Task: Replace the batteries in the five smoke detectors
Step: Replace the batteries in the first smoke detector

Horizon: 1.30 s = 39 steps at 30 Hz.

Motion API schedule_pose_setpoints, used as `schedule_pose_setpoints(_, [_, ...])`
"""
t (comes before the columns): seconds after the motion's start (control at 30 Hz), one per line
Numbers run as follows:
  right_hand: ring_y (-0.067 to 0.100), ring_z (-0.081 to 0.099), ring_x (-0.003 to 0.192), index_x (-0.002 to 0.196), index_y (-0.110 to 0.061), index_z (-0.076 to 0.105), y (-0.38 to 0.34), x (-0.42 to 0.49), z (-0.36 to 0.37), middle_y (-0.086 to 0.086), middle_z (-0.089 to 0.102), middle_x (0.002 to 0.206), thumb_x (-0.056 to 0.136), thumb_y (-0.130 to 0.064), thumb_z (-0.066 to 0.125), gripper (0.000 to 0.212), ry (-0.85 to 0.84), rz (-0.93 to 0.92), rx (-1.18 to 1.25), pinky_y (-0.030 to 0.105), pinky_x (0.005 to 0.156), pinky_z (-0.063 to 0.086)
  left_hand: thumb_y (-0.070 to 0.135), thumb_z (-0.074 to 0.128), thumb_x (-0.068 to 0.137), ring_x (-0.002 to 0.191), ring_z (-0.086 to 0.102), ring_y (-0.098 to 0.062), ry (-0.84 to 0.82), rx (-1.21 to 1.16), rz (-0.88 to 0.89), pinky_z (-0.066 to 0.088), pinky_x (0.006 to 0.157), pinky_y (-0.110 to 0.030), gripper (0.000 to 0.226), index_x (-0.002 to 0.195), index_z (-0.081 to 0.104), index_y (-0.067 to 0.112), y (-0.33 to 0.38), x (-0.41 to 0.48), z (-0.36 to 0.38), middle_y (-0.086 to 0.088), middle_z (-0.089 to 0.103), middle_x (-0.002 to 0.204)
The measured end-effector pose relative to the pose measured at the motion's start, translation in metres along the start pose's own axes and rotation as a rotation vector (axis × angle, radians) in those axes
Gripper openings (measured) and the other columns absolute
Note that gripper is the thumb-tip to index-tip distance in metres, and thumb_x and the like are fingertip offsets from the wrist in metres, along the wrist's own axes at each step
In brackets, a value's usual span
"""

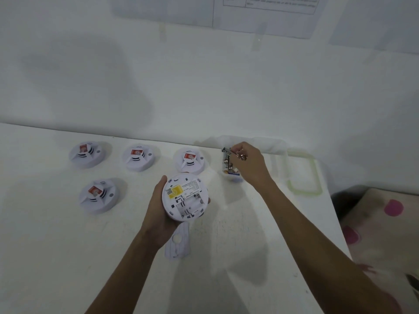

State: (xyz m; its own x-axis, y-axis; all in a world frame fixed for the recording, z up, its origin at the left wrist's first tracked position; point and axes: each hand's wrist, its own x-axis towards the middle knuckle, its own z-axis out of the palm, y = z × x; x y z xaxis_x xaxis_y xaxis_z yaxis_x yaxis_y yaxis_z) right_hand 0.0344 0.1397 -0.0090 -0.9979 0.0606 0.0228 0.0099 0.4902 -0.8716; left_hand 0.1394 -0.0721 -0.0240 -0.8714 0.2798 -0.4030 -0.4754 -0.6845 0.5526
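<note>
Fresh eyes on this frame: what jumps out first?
The upturned detector in the left hand at centre, its battery bay open and empty. Next, the right hand pinching a battery above a small container at the table's back edge. Four more detectors stand dome-up on the left, and a detached white plate lies under the left wrist.

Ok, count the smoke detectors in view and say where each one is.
5. Three sit in a back row on the table: left, middle, right. One sits nearer, front left. One is held back-side up in the left hand. None looks hidden.
</note>
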Motion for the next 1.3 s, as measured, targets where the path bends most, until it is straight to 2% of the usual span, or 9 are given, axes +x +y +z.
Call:
schedule_pose_setpoints(0.1, [0.03, 0.065, 0.078, 0.092, -0.018, 0.067, -0.019, -0.029, -0.003, 0.011, 0.067, 0.088, 0.087, -0.013, 0.065, 0.007, -0.048, -0.022, 0.188, 0.026, 0.06, 0.053, 0.056, 0.028, 0.092, 0.118, 0.052, -0.048, 0.013, -0.022, -0.012, 0.057, 0.079, -0.048, 0.064, 0.109, 0.073, 0.014, -0.002, -0.005, 0.0, -0.024, 0.058, 0.129])
schedule_pose_setpoints(0.17, [0.029, 0.06, 0.067, 0.092, -0.022, 0.067, -0.032, -0.05, -0.004, 0.014, 0.063, 0.088, 0.087, -0.015, 0.066, 0.009, -0.057, -0.026, 0.253, 0.022, 0.048, 0.043, 0.058, 0.04, 0.087, 0.117, 0.053, -0.047, 0.004, -0.016, 0.008, 0.056, 0.079, -0.048, 0.059, 0.111, 0.072, 0.015, -0.002, -0.011, 0.0, -0.023, 0.058, 0.13])
schedule_pose_setpoints(0.27, [0.013, 0.034, 0.045, 0.091, -0.02, 0.069, -0.051, -0.083, -0.002, 0.01, 0.055, 0.074, 0.088, -0.01, 0.065, 0.012, -0.1, -0.008, 0.426, 0.019, 0.04, 0.027, 0.06, 0.068, 0.068, 0.115, 0.056, -0.046, -0.013, 0.028, 0.05, 0.055, 0.083, -0.051, 0.061, 0.112, 0.072, 0.017, 0.0, -0.018, -0.004, -0.021, 0.059, 0.129])
schedule_pose_setpoints(0.4, [0.012, 0.027, 0.041, 0.095, -0.014, 0.073, -0.068, -0.119, 0.012, 0.004, 0.06, 0.067, 0.086, -0.009, 0.067, 0.012, -0.228, -0.004, 0.525, 0.018, 0.041, 0.022, 0.056, 0.029, 0.092, 0.098, 0.067, -0.04, 0.033, -0.005, 0.049, 0.053, 0.084, -0.052, 0.061, 0.097, 0.077, 0.018, 0.004, -0.025, -0.008, -0.017, 0.069, 0.114])
schedule_pose_setpoints(0.6, [0.002, 0.043, 0.039, 0.107, -0.01, 0.071, -0.083, -0.145, 0.036, 0.005, 0.068, 0.075, 0.091, -0.007, 0.061, 0.019, -0.33, -0.056, 0.377, 0.013, 0.041, 0.031, 0.052, 0.027, 0.096, 0.098, 0.069, -0.029, 0.053, 0.073, 0.09, 0.048, 0.093, -0.05, 0.059, 0.099, 0.077, 0.022, 0.021, -0.033, -0.021, -0.011, 0.069, 0.115])
schedule_pose_setpoints(0.8, [-0.005, 0.062, 0.073, 0.111, -0.014, 0.071, -0.097, -0.153, 0.069, -0.008, 0.07, 0.091, 0.092, -0.014, 0.061, 0.022, -0.339, -0.152, 0.143, 0.007, 0.061, 0.043, 0.051, 0.024, 0.098, 0.105, 0.067, -0.029, 0.076, 0.099, 0.103, 0.051, 0.09, -0.044, 0.057, 0.108, 0.071, 0.021, 0.044, -0.04, -0.04, -0.011, 0.069, 0.117])
schedule_pose_setpoints(0.87, [-0.006, 0.06, 0.072, 0.111, -0.016, 0.071, -0.1, -0.154, 0.081, -0.012, 0.068, 0.086, 0.09, -0.016, 0.064, 0.021, -0.332, -0.149, 0.122, 0.007, 0.063, 0.043, 0.051, 0.024, 0.098, 0.105, 0.066, -0.029, 0.096, 0.108, 0.109, 0.049, 0.092, -0.045, 0.056, 0.111, 0.068, 0.02, 0.051, -0.041, -0.047, -0.011, 0.069, 0.117])
schedule_pose_setpoints(1.03, [-0.002, 0.061, 0.074, 0.107, -0.02, 0.063, -0.111, -0.153, 0.107, -0.013, 0.067, 0.078, 0.082, -0.023, 0.074, 0.028, -0.269, -0.069, 0.139, 0.009, 0.062, 0.044, 0.051, 0.022, 0.097, 0.093, 0.071, -0.023, 0.066, 0.138, 0.121, 0.052, 0.083, -0.039, 0.062, 0.091, 0.078, 0.026, 0.063, -0.041, -0.054, -0.006, 0.073, 0.106])
schedule_pose_setpoints(1.3, [-0.007, 0.06, 0.08, 0.096, -0.028, 0.056, -0.12, -0.151, 0.134, -0.015, 0.065, 0.082, 0.074, -0.033, 0.08, 0.033, -0.164, 0.025, 0.116, 0.005, 0.063, 0.045, 0.053, 0.033, 0.09, 0.106, 0.065, -0.027, 0.001, 0.18, 0.161, 0.053, 0.088, -0.041, 0.052, 0.113, 0.069, 0.022, 0.076, -0.039, -0.065, -0.012, 0.067, 0.119])
